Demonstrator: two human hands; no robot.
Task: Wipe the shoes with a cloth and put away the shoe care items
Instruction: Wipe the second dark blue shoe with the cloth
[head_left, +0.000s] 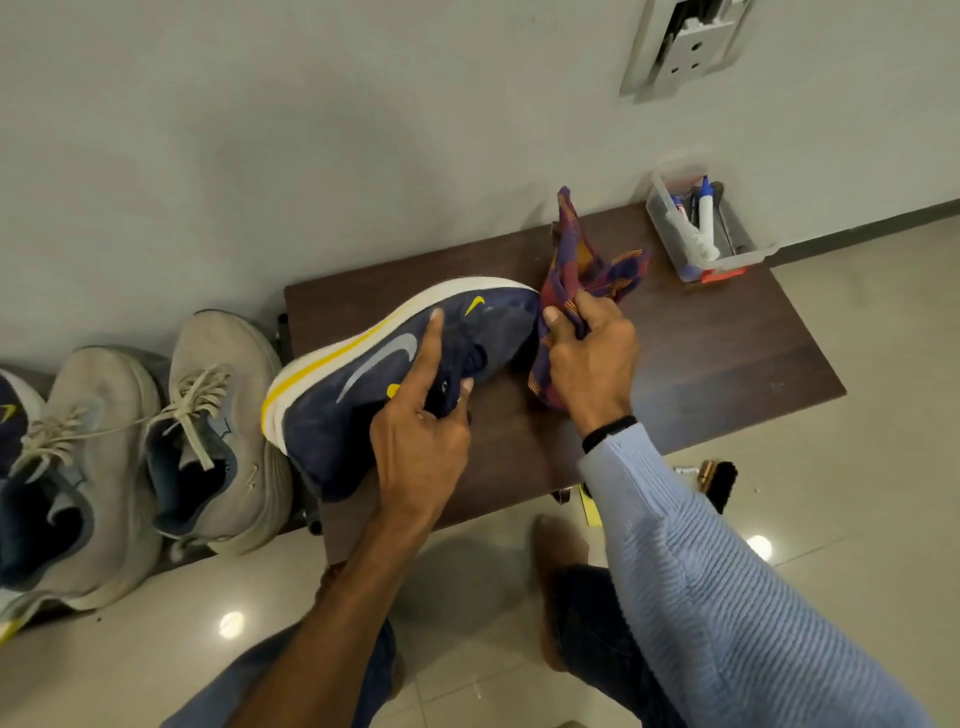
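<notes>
A navy blue sports shoe with a white and yellow sole lies tilted on its side on a low dark wooden table. My left hand grips it at the opening, index finger stretched along its side. My right hand is closed on a purple and orange checked cloth, pressed against the shoe's toe. A clear plastic box with tubes and bottles of shoe care items stands at the table's far right corner.
Two grey sneakers stand on the floor left of the table, beside part of another navy shoe. A black shoe brush lies on the tiled floor right of my right arm. A wall runs behind the table.
</notes>
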